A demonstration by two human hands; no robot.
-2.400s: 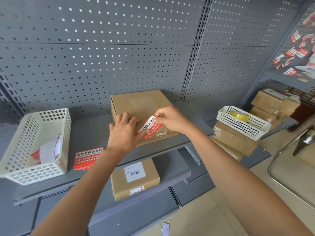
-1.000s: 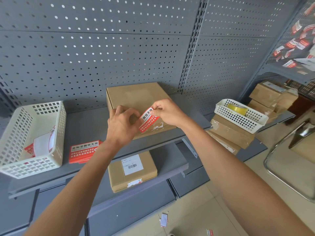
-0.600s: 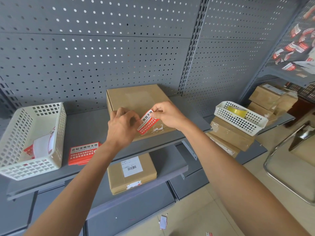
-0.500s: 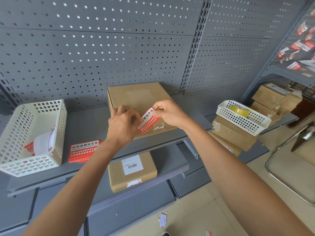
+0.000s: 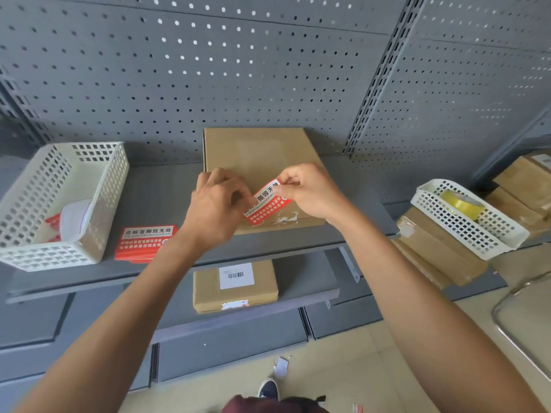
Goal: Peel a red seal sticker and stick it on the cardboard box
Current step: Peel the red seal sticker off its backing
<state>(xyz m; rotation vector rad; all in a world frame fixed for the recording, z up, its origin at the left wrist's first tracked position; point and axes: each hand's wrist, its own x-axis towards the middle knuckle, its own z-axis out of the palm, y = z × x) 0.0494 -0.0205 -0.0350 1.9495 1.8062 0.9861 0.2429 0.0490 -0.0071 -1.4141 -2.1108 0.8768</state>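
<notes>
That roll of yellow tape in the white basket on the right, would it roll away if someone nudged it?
Probably not far. The yellow tape roll is round, so it could roll, but it lies tilted inside the white basket, whose walls would likely stop it. It looks light for its size, being a hollow ring, and likely stiff enough to lift easily.

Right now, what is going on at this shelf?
A person is working a red sticker with both hands over a cardboard box on a grey shelf. The right hand pinches its upper end and the left hand picks at its lower end. It is not yet pressed flat. More red stickers lie beside a white basket.
</notes>
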